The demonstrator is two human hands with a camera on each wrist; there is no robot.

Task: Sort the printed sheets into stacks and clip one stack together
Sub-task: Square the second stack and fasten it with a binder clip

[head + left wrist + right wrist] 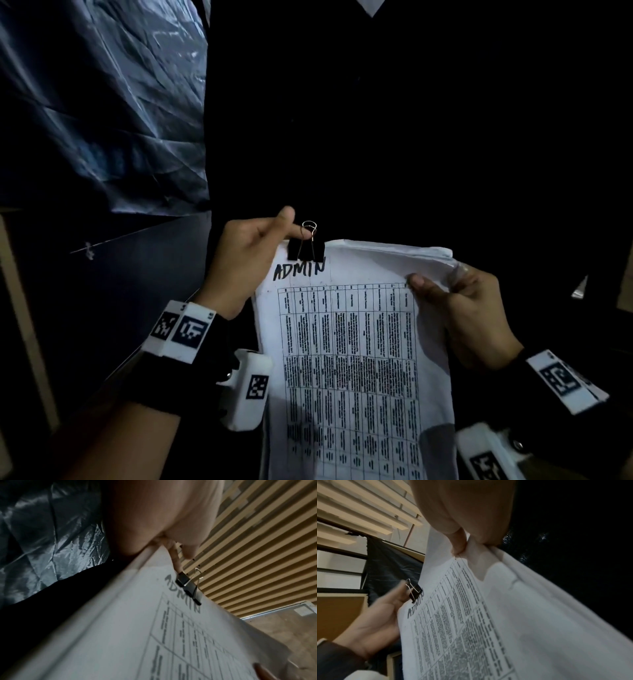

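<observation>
Both hands hold 1 stack of printed sheets (356, 359) marked ADMIN: left hand (239, 263) apparently pinching the binder clip (306, 248), right hand (469, 315) gripping the edge.

Left hand (245, 260) pinches (thumb over forefinger); right hand (469, 308) grips.

Your stack of printed sheets (359, 359), a dense table under handwritten "ADMIN", is held up off any surface. A black binder clip (306, 249) bites its top-left edge, wire handles apparently upright.
</observation>
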